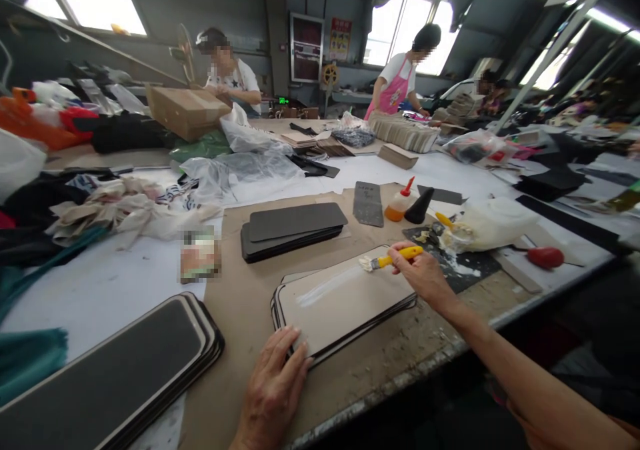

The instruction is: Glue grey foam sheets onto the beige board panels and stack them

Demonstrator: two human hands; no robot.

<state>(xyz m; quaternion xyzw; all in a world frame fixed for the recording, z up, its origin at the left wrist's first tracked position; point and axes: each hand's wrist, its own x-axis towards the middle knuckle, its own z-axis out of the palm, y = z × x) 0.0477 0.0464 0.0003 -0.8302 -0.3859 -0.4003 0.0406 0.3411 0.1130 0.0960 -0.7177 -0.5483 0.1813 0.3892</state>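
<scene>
My right hand (pixel 425 273) is closed round a yellow-handled brush (pixel 393 259); its white bristles touch the far right corner of a beige board (pixel 345 300) with a pale wet streak across it. That board tops a small stack with dark edges. My left hand (pixel 277 383) lies flat with fingers stretched out, pressing the stack's near left corner. Right of the brush sits a dark glue-smeared sheet (pixel 463 267) with a white bag of glue (pixel 493 223) on it.
A stack of dark panels (pixel 293 230) lies behind the board, another stack (pixel 115 370) at near left. An orange glue bottle (pixel 400 203), a black cone (pixel 419 207) and a red object (pixel 545 257) stand at right. Cloth heaps lie left. Other people work at the far side.
</scene>
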